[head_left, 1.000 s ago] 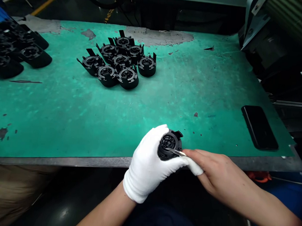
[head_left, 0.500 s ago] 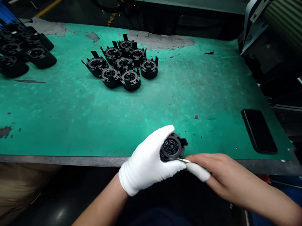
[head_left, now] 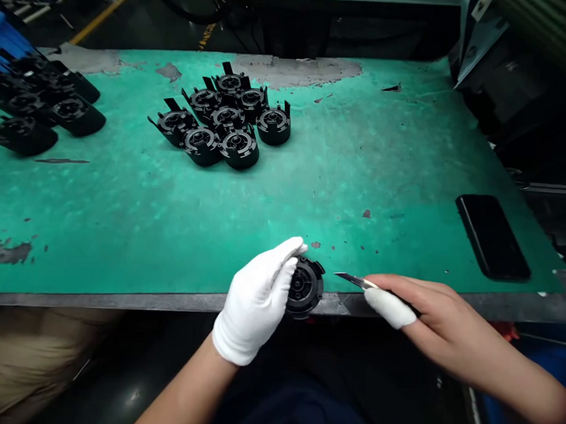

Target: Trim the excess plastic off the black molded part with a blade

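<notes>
My left hand [head_left: 258,298], in a white glove, is closed around the left side of a round black plastic part [head_left: 305,287] at the table's front edge. The part's face, with a ringed hub and a tab at its upper right, shows past my thumb. To the right, my right hand [head_left: 414,305] grips a scalpel [head_left: 352,279] between thumb and forefinger. A white cover sits on that thumb; the rest of the hand is bare. The pointed blade faces left, a small gap away from the part. My other right-hand fingers are mostly hidden.
Several similar black parts [head_left: 239,149] stand clustered on the green tabletop [head_left: 170,213]. Another black group [head_left: 78,114] lies at the far left by a blue bin [head_left: 9,34]. A black phone [head_left: 492,237] rests at the right, with dark machinery [head_left: 513,84] behind it.
My left hand has moved slightly left and turned the black part, its thumb now lying across it. The scalpel has come away from the part to the right, its blade now exposed.
</notes>
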Tool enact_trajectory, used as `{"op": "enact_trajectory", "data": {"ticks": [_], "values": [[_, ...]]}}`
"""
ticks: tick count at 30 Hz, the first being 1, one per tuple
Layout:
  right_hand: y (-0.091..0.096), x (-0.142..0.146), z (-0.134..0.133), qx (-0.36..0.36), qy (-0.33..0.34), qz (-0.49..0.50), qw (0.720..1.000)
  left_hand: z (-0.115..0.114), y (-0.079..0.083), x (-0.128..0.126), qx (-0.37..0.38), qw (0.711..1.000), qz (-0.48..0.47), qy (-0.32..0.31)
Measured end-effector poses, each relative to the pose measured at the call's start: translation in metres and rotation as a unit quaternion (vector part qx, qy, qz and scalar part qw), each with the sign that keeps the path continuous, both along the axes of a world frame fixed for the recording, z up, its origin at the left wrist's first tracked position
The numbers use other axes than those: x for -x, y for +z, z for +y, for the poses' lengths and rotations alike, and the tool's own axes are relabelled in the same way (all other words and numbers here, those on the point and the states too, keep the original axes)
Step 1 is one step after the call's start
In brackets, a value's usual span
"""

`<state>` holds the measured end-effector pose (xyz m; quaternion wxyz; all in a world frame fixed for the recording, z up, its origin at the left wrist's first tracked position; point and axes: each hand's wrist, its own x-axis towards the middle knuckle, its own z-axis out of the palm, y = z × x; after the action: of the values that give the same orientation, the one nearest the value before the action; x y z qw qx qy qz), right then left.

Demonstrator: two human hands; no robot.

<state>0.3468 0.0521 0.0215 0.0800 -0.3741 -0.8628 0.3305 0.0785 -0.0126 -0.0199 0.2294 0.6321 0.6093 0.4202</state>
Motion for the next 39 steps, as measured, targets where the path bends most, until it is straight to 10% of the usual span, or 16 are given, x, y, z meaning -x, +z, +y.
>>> {"op": "enact_trajectory", "data": {"ticks": [20, 26, 39], "values": [[-0.004, 0.021, 0.014, -0.033, 0.082, -0.07, 0.994, -0.006, 0.013, -0.013, 0.076, 0.996, 0.04, -0.006], [-0.007, 0.027, 0.019, -0.154, 0.029, -0.114, 0.981, 0.0, 0.009, -0.017, 0.046, 0.997, 0.066, -0.014], [-0.002, 0.029, 0.014, -0.141, 0.023, -0.15, 0.978, -0.001, 0.006, -0.022, 0.033, 0.997, 0.067, 0.0]]}}
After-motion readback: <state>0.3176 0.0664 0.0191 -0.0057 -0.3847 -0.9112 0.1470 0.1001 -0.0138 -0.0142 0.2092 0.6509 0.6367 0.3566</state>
